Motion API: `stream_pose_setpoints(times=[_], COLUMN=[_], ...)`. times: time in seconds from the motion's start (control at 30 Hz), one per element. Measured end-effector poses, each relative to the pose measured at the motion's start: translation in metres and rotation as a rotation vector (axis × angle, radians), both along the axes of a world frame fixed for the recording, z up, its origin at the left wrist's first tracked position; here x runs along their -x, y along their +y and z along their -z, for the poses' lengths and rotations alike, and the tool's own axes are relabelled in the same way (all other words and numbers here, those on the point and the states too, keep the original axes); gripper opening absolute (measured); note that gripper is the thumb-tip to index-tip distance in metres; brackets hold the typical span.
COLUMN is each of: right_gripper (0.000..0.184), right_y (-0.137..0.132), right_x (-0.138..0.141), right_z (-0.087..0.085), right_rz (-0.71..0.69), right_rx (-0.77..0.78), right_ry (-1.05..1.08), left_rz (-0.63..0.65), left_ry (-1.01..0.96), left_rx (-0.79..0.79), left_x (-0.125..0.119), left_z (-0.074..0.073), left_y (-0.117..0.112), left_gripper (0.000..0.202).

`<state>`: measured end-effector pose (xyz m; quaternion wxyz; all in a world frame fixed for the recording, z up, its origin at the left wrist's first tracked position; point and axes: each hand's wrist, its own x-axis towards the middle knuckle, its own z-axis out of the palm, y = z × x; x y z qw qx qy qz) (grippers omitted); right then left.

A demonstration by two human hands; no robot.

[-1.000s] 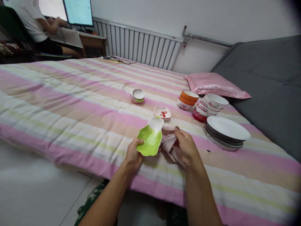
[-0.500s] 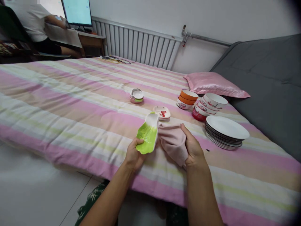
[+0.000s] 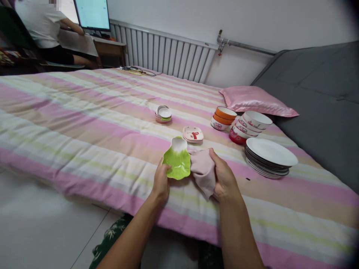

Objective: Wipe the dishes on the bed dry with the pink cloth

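My left hand (image 3: 162, 181) grips the left edge of a green and white cabbage-shaped dish (image 3: 178, 160), its thumb on the rim and its inner face turned up toward me. In my right hand (image 3: 223, 175) is a bunched pale pink cloth (image 3: 203, 170), which reaches to the dish's right edge. Whether the cloth touches the dish I cannot tell. Just beyond them, small square dishes (image 3: 193, 134) with a red figure lie stacked on the striped bedspread (image 3: 112, 149).
Farther back is a group of small bowls (image 3: 163, 113). To the right stand orange and white bowls (image 3: 223, 117), patterned bowls (image 3: 249, 127) and a stack of plates (image 3: 270, 157). A pink pillow (image 3: 256, 100) lies behind. A person (image 3: 42, 26) sits at a desk, far left.
The green dish has turned more upright and flatter toward me, its narrow white end shifting left. My right hand and the cloth have moved slightly left.
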<state>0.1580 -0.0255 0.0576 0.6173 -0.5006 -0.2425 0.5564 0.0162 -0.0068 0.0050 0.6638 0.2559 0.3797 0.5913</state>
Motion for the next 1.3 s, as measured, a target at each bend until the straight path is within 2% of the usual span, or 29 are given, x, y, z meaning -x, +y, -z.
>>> stream_pose_setpoints(times=[0.13, 0.3, 0.5, 0.63, 0.77, 0.9, 1.03, 1.2, 1.3], right_gripper=[0.037, 0.032, 0.015, 0.014, 0.029, 0.020, 0.014, 0.016, 0.016], right_y=[-0.003, -0.004, 0.001, 0.005, 0.006, 0.004, 0.003, 0.004, 0.003], right_x=[0.014, 0.015, 0.011, 0.018, 0.029, 0.037, 0.038, 0.034, 0.033], right_z=[0.003, 0.004, 0.009, 0.016, 0.024, 0.025, 0.023, 0.024, 0.024], right_rz=[-0.153, -0.153, -0.183, -0.091, 0.035, -0.057, -0.176, -0.284, -0.255], right_rx=[-0.072, -0.166, -0.316, -0.272, -0.112, -0.044, -0.032, -0.081, -0.072], right_ry=[-0.235, -0.507, -0.932, -0.960, -0.973, -1.070, -1.192, -1.107, -1.075], left_rz=[0.001, 0.004, 0.016, 0.034, 0.009, -0.076, -0.073, -0.089, -0.117], left_ry=[0.126, 0.162, 0.216, 0.230, 0.296, 0.419, 0.426, 0.390, 0.334], left_rx=[-0.104, -0.128, -0.178, -0.198, -0.231, -0.287, -0.300, -0.286, -0.236], left_x=[0.001, 0.003, 0.004, 0.004, 0.006, 0.009, 0.011, 0.009, 0.008], left_z=[0.002, 0.000, 0.002, 0.000, -0.004, -0.006, -0.004, -0.001, 0.000], left_y=[0.000, -0.001, -0.001, -0.002, -0.005, -0.006, -0.006, -0.005, -0.003], left_gripper=[0.029, 0.036, 0.023, 0.027, 0.025, 0.024, 0.030, 0.029, 0.028])
